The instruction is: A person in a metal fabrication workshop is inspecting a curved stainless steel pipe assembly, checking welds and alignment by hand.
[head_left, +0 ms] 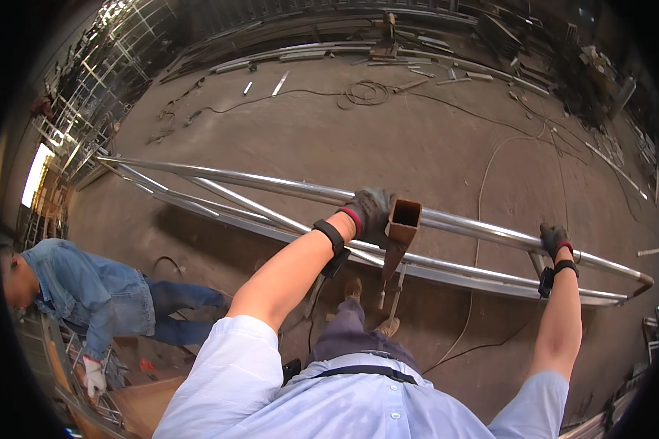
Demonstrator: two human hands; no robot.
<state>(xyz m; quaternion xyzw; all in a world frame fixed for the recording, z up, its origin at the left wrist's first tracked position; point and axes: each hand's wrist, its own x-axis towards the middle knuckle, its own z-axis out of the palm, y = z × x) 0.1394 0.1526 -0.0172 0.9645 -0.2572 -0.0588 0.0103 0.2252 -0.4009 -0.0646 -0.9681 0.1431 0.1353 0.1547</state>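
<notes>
A: What has the left hand (368, 212) got hold of?

B: It wears a dark work glove, and its fingers are curled tight round the top rail of a long steel tube frame (271, 184). Just to the right of it, touching the glove, stands a rusty square hollow section (403, 223), its open end facing up.

A: And the right hand (555, 239)?

B: Also gloved, well over to the right, closed on the same rail near the frame's right end. That end carries a rust-coloured tip (645, 279).

A: Where does the frame lie?

B: It crosses the middle of the scene from far left to near right, just beyond the person's chest. Several shiny tubes run side by side, with slanted braces between them on the left part. Whether it rests on anything below, I cannot tell.

A: What else is about?

B: Below the rail the person's shoes (353, 288) show on the brown concrete floor (329, 139). A pale cable (483, 190) trails across the floor on the right, and a coil of wire (366, 92) lies further off. Loose metal bars (322, 53) are stacked along the far edge. At near left a co-worker in a denim jacket (88, 282) bends over, one white-gloved hand (94, 375) low by a metal rack (80, 358).
</notes>
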